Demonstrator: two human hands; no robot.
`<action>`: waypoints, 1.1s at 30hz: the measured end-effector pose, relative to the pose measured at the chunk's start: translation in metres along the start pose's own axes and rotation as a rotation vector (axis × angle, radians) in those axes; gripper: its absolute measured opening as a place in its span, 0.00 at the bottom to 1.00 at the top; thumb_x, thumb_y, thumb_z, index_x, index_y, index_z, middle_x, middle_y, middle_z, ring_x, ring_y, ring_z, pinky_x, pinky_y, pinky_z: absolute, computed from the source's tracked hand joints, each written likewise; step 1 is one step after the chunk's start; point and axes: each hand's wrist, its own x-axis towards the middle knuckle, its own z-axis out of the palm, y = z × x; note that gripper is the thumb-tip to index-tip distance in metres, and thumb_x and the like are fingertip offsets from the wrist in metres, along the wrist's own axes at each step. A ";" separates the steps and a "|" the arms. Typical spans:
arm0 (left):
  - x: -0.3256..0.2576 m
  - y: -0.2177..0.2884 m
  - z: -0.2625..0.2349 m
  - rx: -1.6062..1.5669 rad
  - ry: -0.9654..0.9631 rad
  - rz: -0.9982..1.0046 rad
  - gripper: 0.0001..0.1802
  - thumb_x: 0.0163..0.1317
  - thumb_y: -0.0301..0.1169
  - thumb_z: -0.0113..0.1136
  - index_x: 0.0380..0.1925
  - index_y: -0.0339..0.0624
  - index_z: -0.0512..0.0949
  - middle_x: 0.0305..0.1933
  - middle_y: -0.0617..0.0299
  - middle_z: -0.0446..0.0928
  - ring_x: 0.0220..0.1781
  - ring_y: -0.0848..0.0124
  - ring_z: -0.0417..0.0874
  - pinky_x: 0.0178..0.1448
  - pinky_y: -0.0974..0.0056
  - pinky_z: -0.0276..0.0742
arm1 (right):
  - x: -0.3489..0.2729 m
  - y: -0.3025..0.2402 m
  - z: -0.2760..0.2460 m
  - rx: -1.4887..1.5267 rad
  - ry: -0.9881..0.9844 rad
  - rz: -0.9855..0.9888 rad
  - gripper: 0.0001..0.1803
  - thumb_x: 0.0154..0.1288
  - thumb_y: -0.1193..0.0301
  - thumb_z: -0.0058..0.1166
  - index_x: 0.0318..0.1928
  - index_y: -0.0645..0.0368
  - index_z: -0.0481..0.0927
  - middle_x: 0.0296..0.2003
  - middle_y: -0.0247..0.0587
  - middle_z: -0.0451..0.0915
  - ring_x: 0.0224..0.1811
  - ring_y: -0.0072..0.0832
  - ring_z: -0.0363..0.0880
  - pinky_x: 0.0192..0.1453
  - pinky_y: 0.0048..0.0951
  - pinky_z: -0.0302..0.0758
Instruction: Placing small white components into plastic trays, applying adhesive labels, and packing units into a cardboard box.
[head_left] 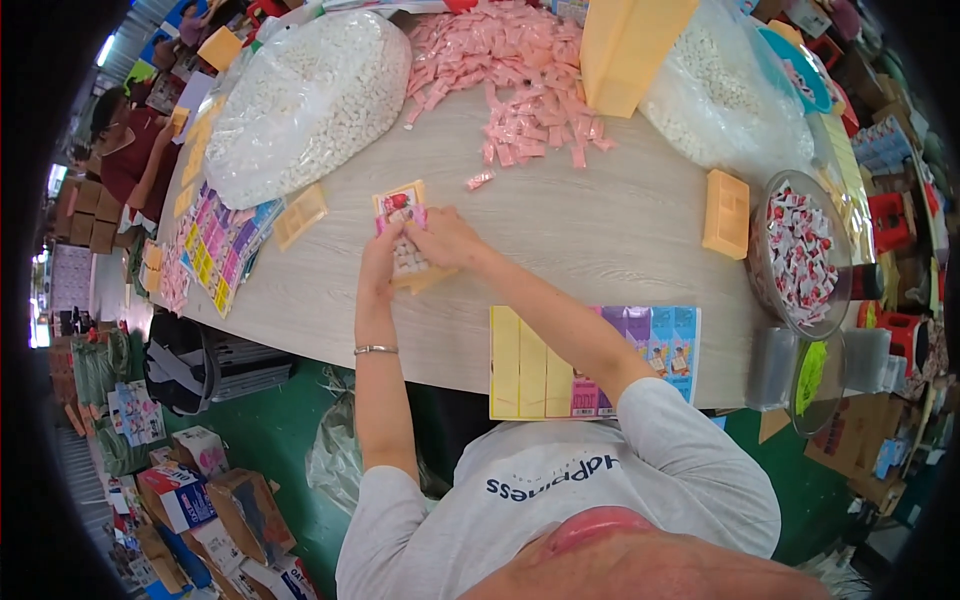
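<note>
At surface centre | my left hand (378, 262) and right hand (440, 238) both grip candy tray (410, 262) | tilt risks spilling white pieces.

A heap of pink sachets (510, 70) lies between two clear bags of white pellets (305, 100), near a bowl of red-and-white sweets (800, 255).

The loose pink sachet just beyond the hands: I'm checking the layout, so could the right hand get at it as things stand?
Probably yes: bare tabletop lies between the right hand and the pink sachet, though both hands hold a small packet tray.
</note>
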 end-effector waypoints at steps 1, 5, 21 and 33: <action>0.000 0.003 0.014 -0.178 -0.125 -0.018 0.24 0.69 0.47 0.58 0.53 0.38 0.79 0.47 0.60 0.84 0.46 0.70 0.86 0.49 0.66 0.83 | 0.009 0.016 -0.003 0.080 0.057 -0.021 0.31 0.73 0.49 0.46 0.55 0.67 0.77 0.54 0.61 0.77 0.58 0.48 0.76 0.62 0.44 0.74; -0.018 0.004 0.043 -0.402 -0.126 0.162 0.21 0.73 0.44 0.56 0.55 0.40 0.76 0.47 0.61 0.83 0.45 0.72 0.85 0.49 0.68 0.84 | -0.019 0.002 -0.014 0.747 0.047 -0.049 0.27 0.72 0.53 0.53 0.56 0.66 0.75 0.59 0.53 0.72 0.59 0.35 0.76 0.58 0.33 0.77; 0.224 0.209 0.100 1.448 0.320 1.003 0.20 0.64 0.48 0.59 0.53 0.57 0.83 0.64 0.51 0.75 0.65 0.52 0.75 0.66 0.48 0.72 | -0.123 0.157 -0.219 0.961 0.532 0.002 0.18 0.77 0.65 0.49 0.62 0.58 0.71 0.47 0.33 0.82 0.45 0.20 0.83 0.50 0.27 0.82; 0.444 0.275 0.136 2.170 0.554 0.626 0.23 0.65 0.52 0.57 0.58 0.65 0.81 0.82 0.67 0.52 0.83 0.51 0.45 0.77 0.31 0.42 | -0.144 0.165 -0.229 1.168 0.529 0.129 0.22 0.73 0.70 0.49 0.65 0.64 0.69 0.56 0.39 0.78 0.56 0.24 0.78 0.61 0.30 0.75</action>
